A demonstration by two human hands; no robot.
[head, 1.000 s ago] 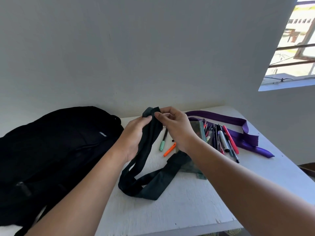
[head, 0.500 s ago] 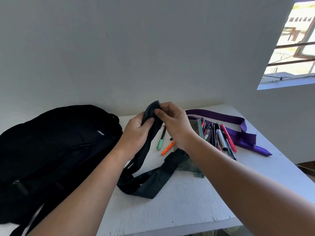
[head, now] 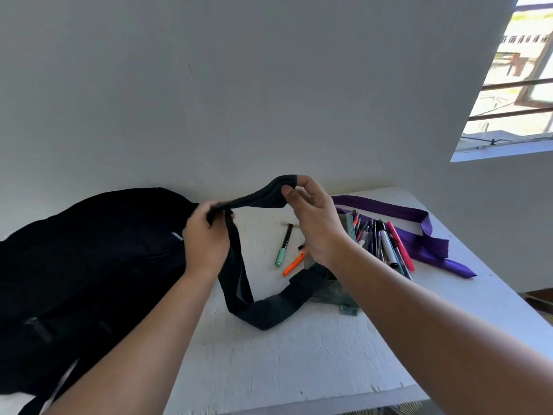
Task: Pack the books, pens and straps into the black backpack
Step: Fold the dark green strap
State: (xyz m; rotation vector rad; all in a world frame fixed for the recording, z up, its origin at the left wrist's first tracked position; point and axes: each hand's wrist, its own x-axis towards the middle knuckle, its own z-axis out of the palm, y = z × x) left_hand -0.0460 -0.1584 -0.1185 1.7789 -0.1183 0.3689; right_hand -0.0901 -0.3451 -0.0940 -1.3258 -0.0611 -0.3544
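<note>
A dark green strap [head: 263,310] is held above the white table [head: 299,360]. My left hand [head: 205,241] grips it near the backpack, my right hand [head: 314,223] pinches its raised end between thumb and fingers. The strap's loose loop trails on the table below. The black backpack [head: 89,265] lies at the left, its opening hidden. A purple strap [head: 419,232] lies at the far right. Several pens [head: 386,247] lie bunched beside it, and a green-capped pen [head: 282,247] and an orange pen [head: 294,263] lie between my hands.
A greenish translucent pouch [head: 335,295] lies under my right forearm. A white wall stands right behind the table. A barred window [head: 514,94] is at the upper right. The table's front edge [head: 299,405] runs close to me.
My hands have spread apart along the dark strap: the left slid left toward the backpack, the right lifted the strap's end higher. More strap now hangs off the table.
</note>
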